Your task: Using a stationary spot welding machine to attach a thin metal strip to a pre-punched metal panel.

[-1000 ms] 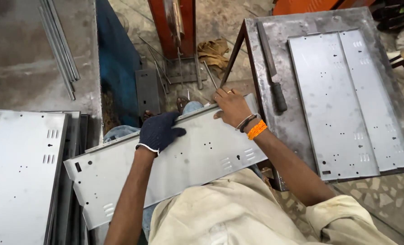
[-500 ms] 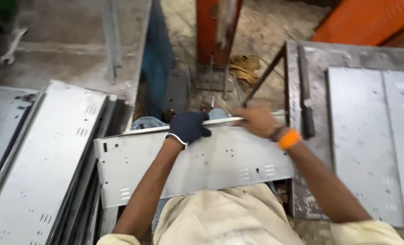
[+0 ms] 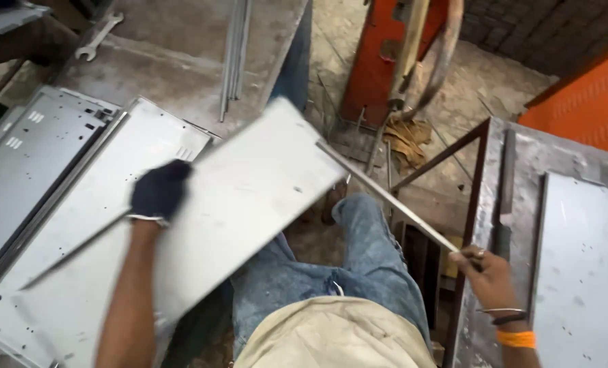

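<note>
Two hands at work around one landmark, the grey sheet-metal panel (image 3: 249, 197) tilted across the lap. Left hand (image 3: 159, 191), in a dark glove, pressed on the panel's left part near its upper edge, fingers curled down onto the metal, clamped on it as far as the blur allows. Right hand (image 3: 486, 272), bare, well to the right of the panel, fingers closed together around the lower end of a thin metal strip (image 3: 386, 194); an orange band and dark bracelets on the wrist below it. Strip slanting up and left from that hand to the panel's right edge, touching or just meeting it near the upper right corner; hard to tell which. Under and left of the panel, a stack of similar grey panels (image 3: 51, 184) with small slots and holes, lying flat. Beyond the panel, up and to the left, a grey bench (image 3: 174, 68) carrying a bundle of thin rods (image 3: 234, 54) and a spanner (image 3: 99, 37). Up and right of the panel, an orange machine column (image 3: 379, 68) with a worn glove (image 3: 406, 140) on the floor at its foot. Far right of the panel, a second bench (image 3: 522, 177) with a flat sheet (image 3: 583, 272) on it. Below the panel, blue-jeaned knees (image 3: 358, 266) and a beige shirt.
</note>
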